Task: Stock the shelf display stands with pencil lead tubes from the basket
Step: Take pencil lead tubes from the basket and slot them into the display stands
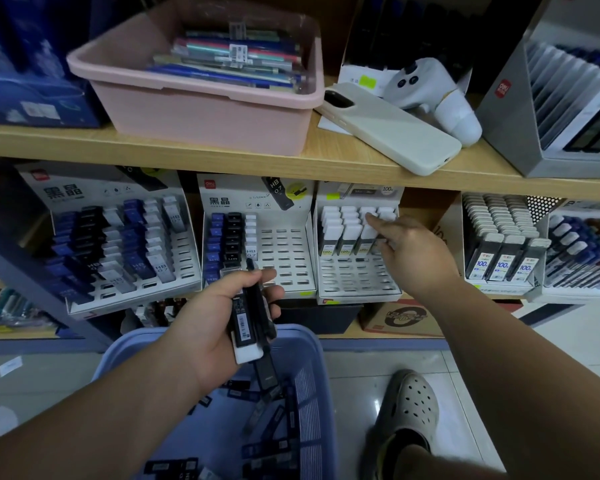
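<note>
My left hand [219, 320] grips a clutch of tubes [245, 320] over the basket [317, 358], where more lie loose. My right hand [413, 251] reaches into the stand [357, 282], forefinger on a white cap [368, 213]; whether it pinches a tube I cannot tell. Light, stiff, slick plastic, I judge: best pinched by the flat sides near the cap.

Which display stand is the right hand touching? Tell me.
The third stand from the left, holding only white-capped tubes; the right hand touches its back rows.
</note>
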A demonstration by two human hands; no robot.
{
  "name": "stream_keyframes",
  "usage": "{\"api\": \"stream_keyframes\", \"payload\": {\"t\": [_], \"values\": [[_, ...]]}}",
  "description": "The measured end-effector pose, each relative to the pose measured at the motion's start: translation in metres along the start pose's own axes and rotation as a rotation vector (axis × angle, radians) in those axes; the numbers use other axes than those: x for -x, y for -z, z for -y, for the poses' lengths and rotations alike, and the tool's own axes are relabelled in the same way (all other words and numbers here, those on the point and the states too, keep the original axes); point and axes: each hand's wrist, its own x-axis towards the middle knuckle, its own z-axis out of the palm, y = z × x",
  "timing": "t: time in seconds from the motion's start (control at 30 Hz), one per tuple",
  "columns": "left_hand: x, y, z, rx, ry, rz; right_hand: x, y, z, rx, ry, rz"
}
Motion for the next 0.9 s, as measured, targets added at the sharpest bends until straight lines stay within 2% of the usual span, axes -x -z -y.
{"api": "stream_keyframes", "payload": {"t": [0.13, 0.33, 0.43, 0.5, 0.53, 0.6, 0.67, 0.7, 0.77, 0.9], "values": [[0.004, 0.000, -0.002, 0.022, 0.008, 0.047, 0.002, 0.001, 0.006, 0.075, -0.072, 0.129], [0.007, 0.003, -0.002, 0.015, 0.008, 0.059, 0.003, 0.006, 0.013, 0.039, -0.269, 0.334], [0.008, 0.003, -0.001, 0.018, 0.010, 0.063, 0.007, 0.009, 0.021, 0.096, -0.282, 0.352], [0.008, 0.003, -0.001, 0.025, 0.003, 0.059, 0.007, 0.014, 0.032, 0.080, -0.249, 0.287], [0.008, 0.003, -0.001, 0.027, -0.006, 0.056, 0.007, 0.019, 0.043, -0.024, -0.232, 0.259], [0.009, 0.002, -0.002, 0.027, -0.032, 0.048, 0.010, 0.029, 0.076, -0.456, -0.225, 0.271], [0.010, 0.002, -0.004, 0.020, -0.054, 0.039, 0.018, 0.040, 0.115, -0.882, -0.204, 0.429], [0.010, 0.002, -0.004, 0.024, -0.054, 0.043, 0.022, 0.043, 0.131, -0.963, -0.164, 0.512], [0.008, 0.006, -0.005, 0.053, -0.036, 0.051, 0.029, 0.043, 0.153, -0.971, -0.087, 0.599], [0.007, 0.010, -0.005, 0.100, -0.026, 0.022, 0.027, 0.034, 0.165, -0.917, -0.088, 0.598]]}}
